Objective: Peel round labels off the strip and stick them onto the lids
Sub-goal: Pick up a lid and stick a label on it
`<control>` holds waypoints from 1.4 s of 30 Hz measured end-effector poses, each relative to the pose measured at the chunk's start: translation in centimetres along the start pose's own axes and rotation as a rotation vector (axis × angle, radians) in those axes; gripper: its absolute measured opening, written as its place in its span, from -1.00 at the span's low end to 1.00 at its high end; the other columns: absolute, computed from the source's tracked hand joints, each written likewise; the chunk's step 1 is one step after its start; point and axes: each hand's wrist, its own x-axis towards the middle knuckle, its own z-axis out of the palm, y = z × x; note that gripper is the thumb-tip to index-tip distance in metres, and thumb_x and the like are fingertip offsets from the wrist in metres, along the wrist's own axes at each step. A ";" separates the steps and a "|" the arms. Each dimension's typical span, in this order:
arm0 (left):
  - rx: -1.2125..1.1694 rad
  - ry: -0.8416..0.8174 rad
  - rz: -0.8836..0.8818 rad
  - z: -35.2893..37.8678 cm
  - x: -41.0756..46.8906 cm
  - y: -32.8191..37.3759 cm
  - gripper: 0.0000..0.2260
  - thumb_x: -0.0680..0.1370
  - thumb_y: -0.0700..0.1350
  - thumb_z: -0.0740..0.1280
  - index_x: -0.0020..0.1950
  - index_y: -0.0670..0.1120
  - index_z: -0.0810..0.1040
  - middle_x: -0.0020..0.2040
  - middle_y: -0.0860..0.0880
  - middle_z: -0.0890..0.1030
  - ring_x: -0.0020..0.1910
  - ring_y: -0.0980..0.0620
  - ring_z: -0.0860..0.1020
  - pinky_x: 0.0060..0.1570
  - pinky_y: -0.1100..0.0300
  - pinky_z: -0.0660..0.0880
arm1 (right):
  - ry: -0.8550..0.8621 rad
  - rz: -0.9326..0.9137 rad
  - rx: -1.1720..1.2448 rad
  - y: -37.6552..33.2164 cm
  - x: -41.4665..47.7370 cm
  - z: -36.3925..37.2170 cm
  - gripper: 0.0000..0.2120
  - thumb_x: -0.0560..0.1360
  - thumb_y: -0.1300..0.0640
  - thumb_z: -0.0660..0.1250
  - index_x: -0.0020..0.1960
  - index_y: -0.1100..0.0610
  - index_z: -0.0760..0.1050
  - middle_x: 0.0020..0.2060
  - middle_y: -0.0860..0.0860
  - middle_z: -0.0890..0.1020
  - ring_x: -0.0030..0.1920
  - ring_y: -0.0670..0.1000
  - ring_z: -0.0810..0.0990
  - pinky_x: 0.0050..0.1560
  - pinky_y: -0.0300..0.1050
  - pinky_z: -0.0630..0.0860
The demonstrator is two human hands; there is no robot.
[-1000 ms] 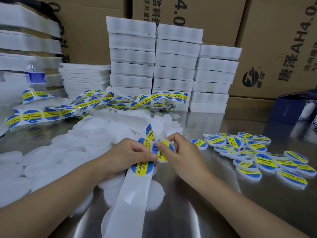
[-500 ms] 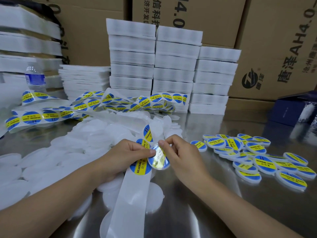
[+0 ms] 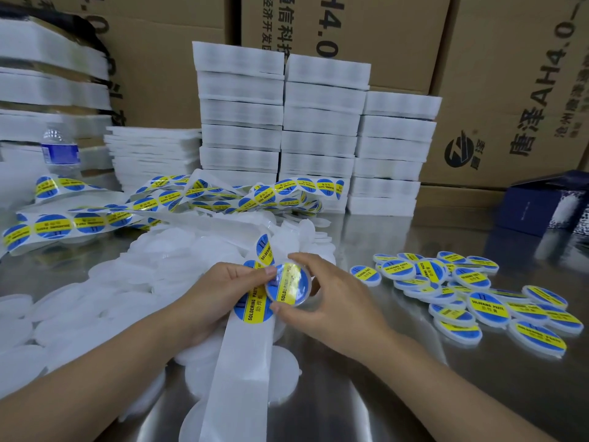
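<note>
My right hand [image 3: 328,301] grips a round white lid [image 3: 288,283] by its rim; a shiny blue and yellow label covers its top. My left hand [image 3: 216,295] holds the white backing strip [image 3: 245,362], thumb tip touching the lid's upper left edge. One round blue and yellow label [image 3: 253,309] sits on the strip just below the lid, another [image 3: 265,252] curls up behind it. The long label strip [image 3: 86,223] snakes across the back left. A heap of bare white lids [image 3: 127,282] lies to the left. Labelled lids [image 3: 471,298] lie in a pile on the right.
The steel table [image 3: 366,393] shows bare metal in front and right of my arms. Stacks of white foam trays [image 3: 318,135] stand behind, with cardboard boxes [image 3: 516,90] at the back. A water bottle [image 3: 59,151] stands far left. A dark blue box [image 3: 541,202] sits at right.
The label has gone from my right fingers onto the lid. The lid now faces up flatter in my right hand, and my left thumb touches its edge.
</note>
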 end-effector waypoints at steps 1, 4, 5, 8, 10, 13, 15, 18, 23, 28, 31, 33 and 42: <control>0.013 0.018 0.002 0.0 0.0 0.0 -0.62 0.22 0.17 0.42 -0.24 -0.12 0.72 -0.19 -0.15 0.71 -0.27 -0.02 0.66 -0.25 0.20 0.59 | 0.044 0.015 0.021 0.2 0.2 -0.1 -0.39 0.30 -0.23 0.44 0.30 -0.15 0.37 0.16 -0.26 0.50 0.12 -0.24 0.43 0.09 -0.30 0.36; 0.005 0.006 -0.001 -0.2 0.2 -0.1 -0.73 0.40 0.05 0.37 -0.19 -0.14 0.72 -0.07 -0.14 0.71 -0.18 -0.03 0.66 -0.15 0.19 0.60 | 0.271 0.109 0.035 1.9 1.0 -1.0 -0.48 0.28 -0.14 0.50 0.19 -0.04 0.49 0.04 -0.13 0.50 0.08 -0.12 0.46 0.06 -0.24 0.37; -0.010 -0.007 -0.004 -0.2 0.2 0.0 -0.80 0.48 -0.08 0.34 -0.17 -0.14 0.72 -0.03 -0.14 0.70 -0.14 -0.03 0.67 -0.13 0.19 0.60 | 0.338 0.158 -0.025 2.7 1.3 -1.5 -0.51 0.29 -0.12 0.50 0.16 -0.01 0.52 0.03 -0.08 0.49 0.09 -0.06 0.47 0.06 -0.20 0.37; -0.035 -0.050 0.006 -0.4 -0.2 0.1 -0.71 0.52 -0.35 0.20 -0.06 -0.13 0.71 -0.02 -0.14 0.70 -0.10 -0.02 0.68 -0.20 0.21 0.59 | 0.391 0.397 -0.258 5.7 1.8 -3.1 -0.51 0.33 -0.16 0.43 0.16 0.07 0.55 0.06 0.06 0.48 0.16 0.10 0.44 0.14 -0.04 0.36; -0.052 -0.073 0.004 -0.3 -0.4 0.2 -0.70 0.51 -0.38 0.21 0.05 -0.12 0.65 -0.01 -0.13 0.70 -0.12 0.02 0.68 -0.26 0.26 0.57 | 0.290 0.582 -0.424 7.3 1.8 -3.7 -0.47 0.37 -0.25 0.35 0.21 0.06 0.53 0.13 0.09 0.47 0.21 0.12 0.40 0.16 -0.01 0.31; -0.057 -0.107 0.004 -0.2 -0.5 0.3 -0.64 0.50 -0.40 0.26 0.17 -0.06 0.59 0.02 -0.09 0.70 -0.15 0.03 0.67 -0.30 0.27 0.55 | 0.175 0.690 -0.621 8.6 1.6 -3.9 -0.43 0.40 -0.31 0.27 0.28 0.00 0.47 0.22 0.08 0.48 0.26 0.14 0.37 0.17 0.04 0.28; -0.040 -0.108 0.022 -0.2 -0.5 0.3 -0.58 0.49 -0.43 0.27 0.22 -0.02 0.54 0.05 -0.06 0.69 -0.16 0.04 0.66 -0.28 0.27 0.56 | 0.173 0.720 -0.675 9.0 1.5 -4.0 -0.45 0.42 -0.27 0.26 0.32 -0.02 0.43 0.26 0.08 0.46 0.28 0.15 0.35 0.18 0.05 0.27; 0.019 -0.076 0.069 -0.1 -0.4 0.2 -0.50 0.45 -0.46 0.31 0.27 0.00 0.48 0.04 -0.04 0.69 -0.15 0.07 0.64 -0.21 0.26 0.57 | 0.157 0.780 -0.718 9.3 1.2 -4.3 -0.49 0.48 -0.20 0.24 0.37 -0.03 0.38 0.31 0.09 0.38 0.31 0.18 0.29 0.22 0.05 0.24; -0.007 -0.041 0.097 -0.2 -0.2 0.1 -0.56 0.50 -0.41 0.29 0.23 0.06 0.48 0.01 -0.07 0.70 -0.22 0.05 0.64 -0.29 0.25 0.56 | 0.265 0.596 -0.588 8.1 1.7 -3.9 -0.54 0.45 -0.06 0.33 0.32 0.01 0.43 0.28 0.07 0.37 0.28 0.17 0.27 0.21 0.04 0.19; 0.188 -0.041 0.192 -0.4 0.2 -0.4 -0.41 0.48 -0.43 0.33 0.29 0.20 0.41 -0.02 -0.03 0.71 -0.09 0.09 0.66 -0.16 0.30 0.55 | 0.367 0.244 -0.349 5.0 1.9 -2.2 -0.72 0.41 0.08 0.39 0.12 0.03 0.60 0.11 0.04 0.49 0.15 0.11 0.35 0.11 -0.06 0.19; 0.234 -0.080 0.199 -0.3 0.2 -0.7 -0.35 0.47 -0.40 0.36 0.30 0.28 0.33 -0.02 0.01 0.71 -0.03 0.11 0.66 -0.10 0.33 0.54 | 0.319 -0.013 -0.244 3.0 1.4 -1.4 -0.84 0.40 0.09 0.42 -0.02 0.04 0.65 -0.03 0.02 0.55 0.04 0.10 0.44 0.05 -0.07 0.25; 0.279 -0.062 0.218 -0.2 0.2 -0.6 -0.32 0.46 -0.37 0.39 0.31 0.31 0.30 0.00 0.06 0.70 -0.05 0.17 0.65 -0.10 0.36 0.53 | 0.276 -0.122 -0.204 1.9 1.0 -1.0 -0.85 0.39 0.07 0.39 -0.06 0.04 0.67 -0.09 0.00 0.57 -0.01 0.07 0.48 0.02 -0.09 0.27; 0.497 -0.018 0.428 0.3 -0.1 -0.9 -0.30 0.46 -0.28 0.43 0.36 0.36 0.30 -0.03 -0.09 0.60 -0.11 -0.01 0.57 0.04 0.15 0.55 | 0.142 -0.171 -0.057 -0.4 0.4 -0.1 -0.85 0.38 0.16 0.45 -0.04 0.07 0.67 -0.16 0.02 0.57 -0.09 0.07 0.52 -0.04 -0.03 0.37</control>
